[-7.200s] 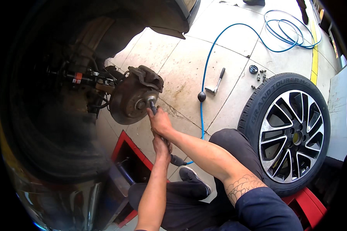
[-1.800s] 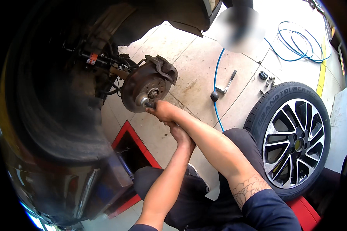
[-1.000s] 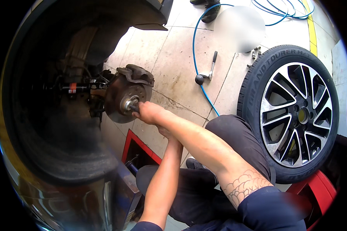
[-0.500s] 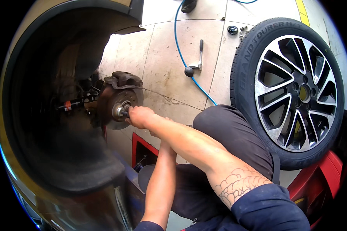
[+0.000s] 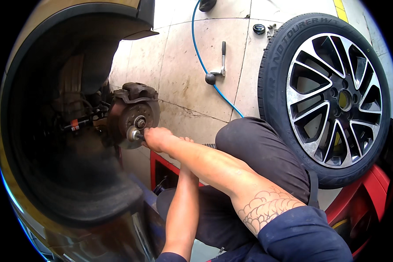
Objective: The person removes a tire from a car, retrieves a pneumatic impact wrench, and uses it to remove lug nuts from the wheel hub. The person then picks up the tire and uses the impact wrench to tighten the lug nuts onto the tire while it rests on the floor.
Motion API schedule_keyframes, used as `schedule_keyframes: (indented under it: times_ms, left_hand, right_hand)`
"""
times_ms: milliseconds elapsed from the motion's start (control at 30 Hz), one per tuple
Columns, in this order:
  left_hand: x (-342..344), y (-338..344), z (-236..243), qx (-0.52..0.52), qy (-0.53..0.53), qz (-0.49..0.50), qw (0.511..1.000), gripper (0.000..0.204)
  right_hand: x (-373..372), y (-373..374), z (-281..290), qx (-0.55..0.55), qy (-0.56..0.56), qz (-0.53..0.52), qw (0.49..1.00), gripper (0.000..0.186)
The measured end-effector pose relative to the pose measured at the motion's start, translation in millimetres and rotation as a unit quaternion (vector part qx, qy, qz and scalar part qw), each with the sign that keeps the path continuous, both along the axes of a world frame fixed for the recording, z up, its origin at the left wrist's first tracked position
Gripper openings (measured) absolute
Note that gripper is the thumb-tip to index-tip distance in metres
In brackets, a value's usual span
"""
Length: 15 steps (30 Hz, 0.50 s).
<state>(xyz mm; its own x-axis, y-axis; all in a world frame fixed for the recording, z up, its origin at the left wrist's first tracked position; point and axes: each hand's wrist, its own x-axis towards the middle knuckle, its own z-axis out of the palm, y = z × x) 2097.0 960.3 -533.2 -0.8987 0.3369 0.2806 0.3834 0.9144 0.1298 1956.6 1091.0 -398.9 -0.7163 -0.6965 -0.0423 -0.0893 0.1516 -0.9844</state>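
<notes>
My right hand (image 5: 158, 139) is closed around the dark shaft of a rotary tool with a round, cup-like metal head (image 5: 133, 132). That head is against or just in front of the lower face of a rusty brake disc (image 5: 116, 117), below the hub centre (image 5: 139, 122). Behind my right forearm, my left hand (image 5: 185, 146) is mostly hidden, its fingertips curled around something I cannot make out. A dark ribbed piece (image 5: 209, 145) pokes out past that forearm. The brake caliper (image 5: 139, 91) sits over the disc's top.
A dark wheel arch (image 5: 74, 205) surrounds the hub on the left. On the right a wheel with its tyre (image 5: 273, 87) leans by a red object (image 5: 362, 196). A ratchet wrench (image 5: 223, 59), blue hose (image 5: 195, 43) and round black cap (image 5: 259, 29) lie on the tiled floor.
The round tool head has shifted slightly down across the disc, uncovering more of the hub centre. My right hand moved down with it. The whole view has shifted a little.
</notes>
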Motion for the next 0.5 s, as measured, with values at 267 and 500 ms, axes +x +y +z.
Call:
schedule_keyframes:
  times_ms: [267,500]
  left_hand:
    - [-5,48,12,0.353,-0.113,0.189,0.909,0.028]
    - [-7,59,10,0.396,-0.122,0.205,0.887,0.029]
  right_hand:
    - [0,-9,-5,0.002,0.027,0.006,1.0,0.047]
    - [-5,-1,-3,-0.006,-0.004,0.001,1.0,0.049]
